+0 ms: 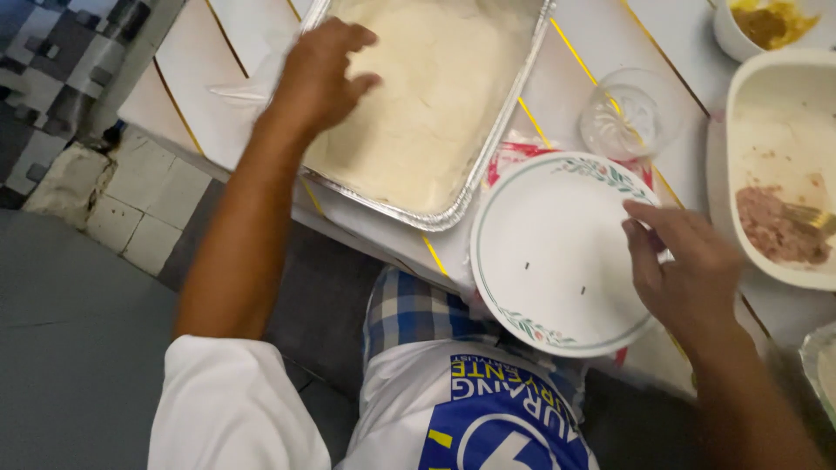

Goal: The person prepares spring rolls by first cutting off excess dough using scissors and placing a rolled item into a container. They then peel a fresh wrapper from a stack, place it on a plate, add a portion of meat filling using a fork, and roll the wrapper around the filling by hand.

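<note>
Crinkled shiny foil tray [505, 130], glossy ceramic plate [540, 226], clear ribbed glass [623, 122]

We see soft, even indoor light, faint shadows, mild glare on the foil tray [501, 130] beside our left hand [322, 74], and slight motion blur.

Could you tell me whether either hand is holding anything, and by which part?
Nothing is clearly held: the left hand rests on the foil tray's contents, the right hand touches the plate's rim.
</note>
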